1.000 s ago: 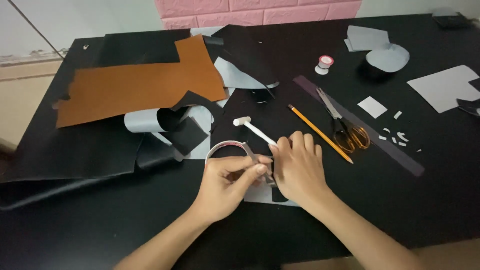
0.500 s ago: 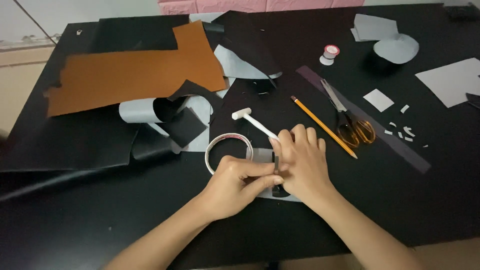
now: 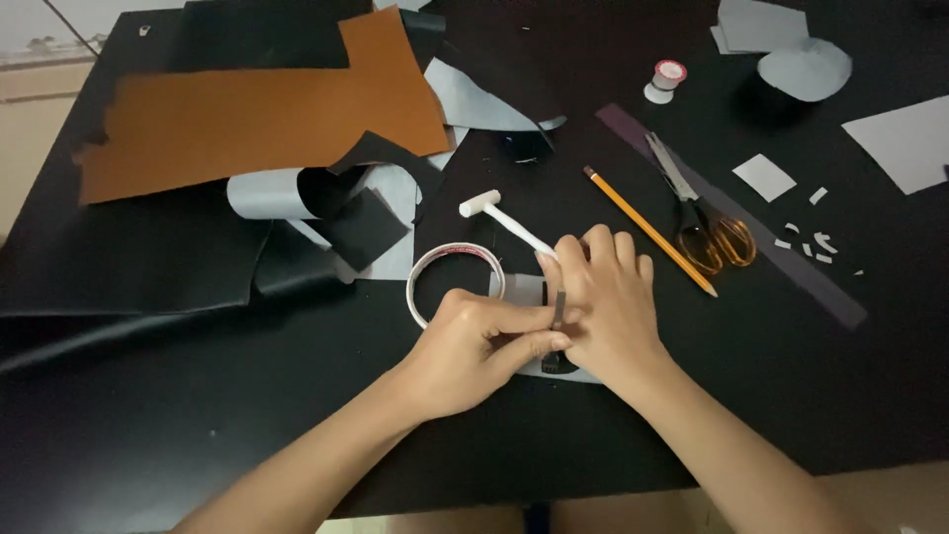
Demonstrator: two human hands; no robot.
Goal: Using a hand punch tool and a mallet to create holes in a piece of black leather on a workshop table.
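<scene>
Black table (image 3: pixel 148 435), cluttered. Far left: large brown leather sheet (image 3: pixel 257 114) lying flat, overlapping black sheets (image 3: pixel 129 267) that run toward the near-left edge. Just right of that, a curled grey piece (image 3: pixel 267 193) with black offcuts on and beside it. Centre: white tape roll (image 3: pixel 457 282) flat on the table, touching the left hand's knuckles. Left hand (image 3: pixel 474 346) is closed, thumb and forefinger pressed together, pinching a small slim dark metal tool (image 3: pixel 559 314) held upright; its lower end sits on a small grey piece (image 3: pixel 524 292) that lies under both hands, mostly hidden. What the tool tip does there is not visible. Right hand (image 3: pixel 608 302) lies palm down, fingers together and flat, pressing on the same grey piece, touching the left hand's fingertips; not gripping anything. White mallet (image 3: pixel 504 220) lies just beyond the right-hand fingers, handle end tucked against them. Right of the hands: yellow pencil (image 3: pixel 647 229) diagonal, then scissors with orange handles (image 3: pixel 697 213) resting on a long dark strip (image 3: pixel 751 237). Small thread spool (image 3: pixel 664 79) far back. Far right: small grey square (image 3: pixel 763 178), scattered grey snippets (image 3: pixel 806 237), larger grey sheets (image 3: pixel 905 143) at the edge.
</scene>
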